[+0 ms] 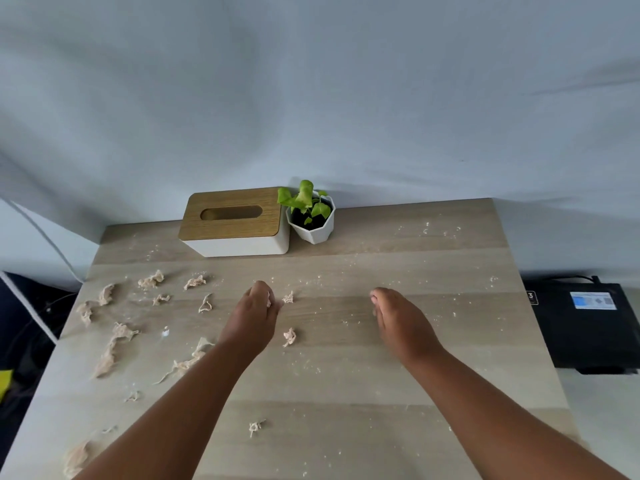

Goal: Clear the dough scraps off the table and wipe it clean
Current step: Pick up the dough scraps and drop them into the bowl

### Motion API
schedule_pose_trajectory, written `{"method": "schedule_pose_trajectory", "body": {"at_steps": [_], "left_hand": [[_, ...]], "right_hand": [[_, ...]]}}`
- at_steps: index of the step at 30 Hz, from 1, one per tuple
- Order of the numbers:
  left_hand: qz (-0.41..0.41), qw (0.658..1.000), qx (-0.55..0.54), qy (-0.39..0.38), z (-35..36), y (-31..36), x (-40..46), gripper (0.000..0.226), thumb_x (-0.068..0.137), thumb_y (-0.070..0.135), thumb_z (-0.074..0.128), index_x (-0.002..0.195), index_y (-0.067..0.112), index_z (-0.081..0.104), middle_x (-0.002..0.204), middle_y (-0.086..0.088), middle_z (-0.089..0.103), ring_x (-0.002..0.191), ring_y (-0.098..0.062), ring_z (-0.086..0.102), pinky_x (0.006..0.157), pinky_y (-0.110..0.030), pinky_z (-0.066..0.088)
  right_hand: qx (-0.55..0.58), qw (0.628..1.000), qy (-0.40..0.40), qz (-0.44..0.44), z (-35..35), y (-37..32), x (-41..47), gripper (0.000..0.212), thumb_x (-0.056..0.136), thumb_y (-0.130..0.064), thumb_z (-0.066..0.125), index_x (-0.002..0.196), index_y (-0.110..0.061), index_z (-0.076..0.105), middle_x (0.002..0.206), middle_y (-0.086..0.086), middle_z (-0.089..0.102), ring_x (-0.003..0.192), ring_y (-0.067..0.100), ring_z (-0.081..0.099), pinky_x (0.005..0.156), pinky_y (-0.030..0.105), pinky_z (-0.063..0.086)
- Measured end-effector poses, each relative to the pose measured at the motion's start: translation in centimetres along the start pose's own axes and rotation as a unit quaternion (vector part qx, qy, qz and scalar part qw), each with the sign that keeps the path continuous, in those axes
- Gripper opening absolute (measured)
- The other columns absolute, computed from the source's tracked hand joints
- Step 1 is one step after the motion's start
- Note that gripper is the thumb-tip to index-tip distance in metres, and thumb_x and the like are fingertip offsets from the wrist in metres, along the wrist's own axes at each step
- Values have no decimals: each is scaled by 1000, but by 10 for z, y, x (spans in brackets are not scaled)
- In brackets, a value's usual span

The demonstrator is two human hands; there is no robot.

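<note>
Several pale dough scraps lie on the wooden table, most of them on its left half, such as a long torn piece and a small lump near the middle. My left hand is over the table's middle with its fingers curled around a bit of dough; another scrap lies just right of it. My right hand hovers to the right, fingers together and lightly bent, holding nothing I can see. Fine crumbs dust the surface.
A white tissue box with a wooden lid and a small potted plant stand at the table's back edge. A black device sits off the right side. A blue cloth backdrop hangs behind.
</note>
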State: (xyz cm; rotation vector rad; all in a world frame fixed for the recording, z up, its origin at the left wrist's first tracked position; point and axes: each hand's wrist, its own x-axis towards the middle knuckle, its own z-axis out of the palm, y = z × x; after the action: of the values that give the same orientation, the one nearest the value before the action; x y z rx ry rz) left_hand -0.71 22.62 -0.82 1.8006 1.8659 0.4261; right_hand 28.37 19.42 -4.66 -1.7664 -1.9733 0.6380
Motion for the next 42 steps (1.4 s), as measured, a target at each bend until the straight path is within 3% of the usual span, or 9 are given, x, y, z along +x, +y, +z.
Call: {"method": "schedule_pose_trajectory", "body": {"at_steps": [4,10,14,18,20,23,29,36,42], "left_hand": [[-34,999,-14,-8,-9,-13,-14,27,99,8,59,88,26,41,79,-1,60,70,-23,57,62,-35,42],[-53,996,-68,-32,-22,-28,-46,41,92,-4,39,89,37,46,80,3,65,67,-17,64,53,-40,57],[-41,997,-48,-51,-26,-43,-72,26,98,3,48,94,28,54,88,2,65,71,-15,69,54,-40,59],[-12,997,-47,-58,-22,-60,-97,17,96,-2,56,90,12,62,84,-2,62,72,-21,63,63,-37,54],[2,997,-20,-72,-18,-69,-108,9,98,5,60,90,9,60,87,-3,63,80,-23,59,72,-35,49],[15,993,6,-116,-10,-80,-126,19,101,24,59,89,14,49,84,-2,58,77,-23,53,69,-35,41],[44,967,137,-211,-1,-99,-151,45,91,59,59,115,21,51,111,3,59,102,-20,59,81,-37,52],[117,929,229,-267,5,-107,-146,34,103,33,44,135,20,44,131,0,49,119,-24,52,83,-44,54],[150,922,220,-280,5,-111,-141,34,104,27,39,135,15,44,132,-4,50,118,-26,52,89,-41,49]], "right_hand": [[12,1000,-20,-7,10,-13,-14,28,99,1,57,125,-1,66,108,16,70,92,35,68,76,42,57],[24,998,-61,-1,30,-33,-26,21,101,-5,56,119,-6,67,114,11,69,104,30,66,85,39,53],[9,999,-41,-17,41,-53,-32,9,103,-14,59,103,-8,66,99,9,70,86,32,68,67,30,42],[-59,997,-42,-27,51,-73,-32,24,107,-32,50,98,-13,62,90,5,67,76,33,65,59,35,43],[-75,995,-69,-19,56,-80,-30,27,107,-37,43,103,-17,59,97,1,65,84,30,64,64,35,47],[-76,993,-92,-10,64,-90,-25,25,105,-43,45,107,-21,56,103,-2,64,90,25,63,67,35,51],[-109,986,-124,0,84,-109,-14,39,100,-53,52,124,-23,55,119,-1,62,106,26,64,75,35,53],[-122,984,-130,24,109,-130,-3,40,99,-48,58,127,-20,55,121,1,58,110,26,60,75,35,51],[-165,976,-134,44,123,-139,0,22,108,-32,48,108,-11,54,111,8,57,100,32,62,64,34,41]]}}
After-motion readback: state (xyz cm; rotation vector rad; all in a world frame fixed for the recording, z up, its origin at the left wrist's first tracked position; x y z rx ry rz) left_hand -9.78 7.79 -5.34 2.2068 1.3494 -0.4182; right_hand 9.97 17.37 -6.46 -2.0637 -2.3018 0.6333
